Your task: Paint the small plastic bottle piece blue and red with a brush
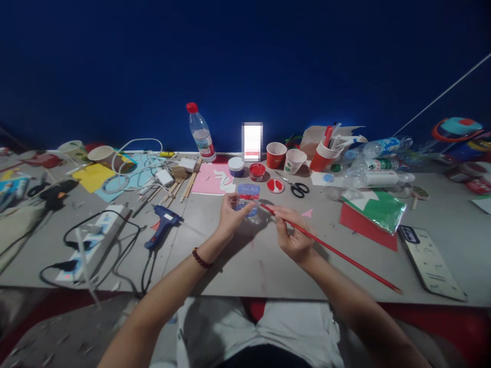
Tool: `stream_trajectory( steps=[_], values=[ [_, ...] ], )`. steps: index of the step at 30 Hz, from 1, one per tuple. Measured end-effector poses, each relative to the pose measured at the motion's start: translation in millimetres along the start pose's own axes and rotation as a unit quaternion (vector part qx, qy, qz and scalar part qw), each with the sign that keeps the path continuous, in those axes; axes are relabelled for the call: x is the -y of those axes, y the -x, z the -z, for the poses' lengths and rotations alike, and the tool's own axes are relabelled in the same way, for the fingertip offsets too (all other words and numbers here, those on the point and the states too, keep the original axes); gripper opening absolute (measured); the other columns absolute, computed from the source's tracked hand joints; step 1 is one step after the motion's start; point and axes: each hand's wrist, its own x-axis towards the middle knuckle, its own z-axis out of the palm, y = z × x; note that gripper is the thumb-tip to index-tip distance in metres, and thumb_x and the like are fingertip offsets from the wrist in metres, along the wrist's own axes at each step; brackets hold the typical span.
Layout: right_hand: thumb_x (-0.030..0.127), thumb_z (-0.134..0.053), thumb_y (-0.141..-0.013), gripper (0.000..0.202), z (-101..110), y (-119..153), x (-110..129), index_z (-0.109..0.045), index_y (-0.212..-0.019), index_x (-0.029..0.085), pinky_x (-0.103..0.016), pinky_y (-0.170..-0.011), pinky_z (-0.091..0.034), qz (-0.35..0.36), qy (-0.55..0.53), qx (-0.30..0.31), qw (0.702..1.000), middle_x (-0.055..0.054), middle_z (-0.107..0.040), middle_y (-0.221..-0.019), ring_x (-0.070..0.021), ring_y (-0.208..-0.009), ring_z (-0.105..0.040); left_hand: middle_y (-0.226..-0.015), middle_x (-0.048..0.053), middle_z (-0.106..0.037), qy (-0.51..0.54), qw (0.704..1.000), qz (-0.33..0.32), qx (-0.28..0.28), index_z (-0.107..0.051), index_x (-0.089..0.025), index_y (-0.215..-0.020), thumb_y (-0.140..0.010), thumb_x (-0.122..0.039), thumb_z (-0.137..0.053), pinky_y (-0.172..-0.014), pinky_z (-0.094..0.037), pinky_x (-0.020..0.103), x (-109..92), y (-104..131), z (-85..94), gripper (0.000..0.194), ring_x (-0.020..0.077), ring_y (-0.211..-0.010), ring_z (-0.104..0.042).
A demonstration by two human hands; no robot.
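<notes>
My left hand (230,217) is closed around a small clear plastic cup-like piece (251,210) that has a red band on its side. In my right hand (293,235) is a long red paintbrush (337,251), its handle slanting down to the right. The brush tip meets or nearly meets the clear piece; I cannot tell which. Just beyond my hands stand an opened jar of red paint (257,172) and its red-smeared lid (275,186). Beside that jar is a blue jar with a white lid (236,166).
A blue glue gun (164,225) and a white power strip (94,245) with black cables lie left. Black-handled scissors (299,189), paper cups (275,155) and plastic bottles (383,179) are right. A phone (431,263) lies near the front edge. An upright bottle (202,135) stands behind.
</notes>
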Motion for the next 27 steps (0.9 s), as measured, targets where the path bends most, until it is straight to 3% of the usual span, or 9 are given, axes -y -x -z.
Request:
stream_trajectory(
  steps=[6, 14, 22, 27],
  values=[
    [0.003, -0.057, -0.089, 0.033, 6, 0, -7, -0.065, -0.115, 0.023, -0.035, -0.077, -0.066, -0.007, -0.008, -0.020, 1.000, -0.008, -0.078, -0.100, -0.0212, -0.092, -0.077, -0.095, 0.005, -0.073, 0.124, 0.984, 0.067, 0.105, -0.064, -0.020, -0.094, -0.062, -0.037, -0.090, -0.087, -0.049, 0.038, -7, -9, 3.4, 0.045, 0.0210, -0.089, -0.067],
    [0.012, -0.059, -0.093, 0.020, 11, 7, -19, -0.066, -0.107, 0.025, -0.035, -0.064, -0.069, -0.094, -0.077, -0.123, 0.985, -0.006, -0.068, -0.101, -0.0214, -0.089, -0.075, -0.105, 0.006, -0.075, 0.193, 0.963, 0.083, 0.167, -0.072, -0.023, -0.103, -0.069, -0.058, -0.081, -0.104, -0.044, 0.044, -14, -15, 4.8, 0.049, 0.0287, -0.110, -0.064],
    [0.012, -0.060, -0.092, 0.021, 10, 10, -24, -0.066, -0.107, 0.025, -0.037, -0.067, -0.069, -0.099, -0.068, -0.113, 0.986, -0.005, -0.071, -0.099, -0.0215, -0.092, -0.073, -0.101, 0.007, -0.077, 0.194, 0.963, 0.146, 0.119, -0.072, -0.019, -0.099, -0.085, -0.049, -0.063, -0.105, -0.045, 0.040, -16, -16, 3.4, 0.034, 0.0258, -0.108, -0.068],
    [0.011, -0.059, -0.092, 0.022, 10, 12, -25, -0.066, -0.107, 0.025, -0.038, -0.070, -0.069, -0.096, -0.067, -0.093, 0.989, -0.006, -0.071, -0.100, -0.0214, -0.092, -0.073, -0.097, 0.010, -0.077, 0.216, 0.954, 0.187, 0.088, -0.072, -0.015, -0.097, -0.088, -0.044, -0.052, -0.103, -0.046, 0.041, -19, -18, 5.2, 0.037, 0.0249, -0.101, -0.070]
  ],
)
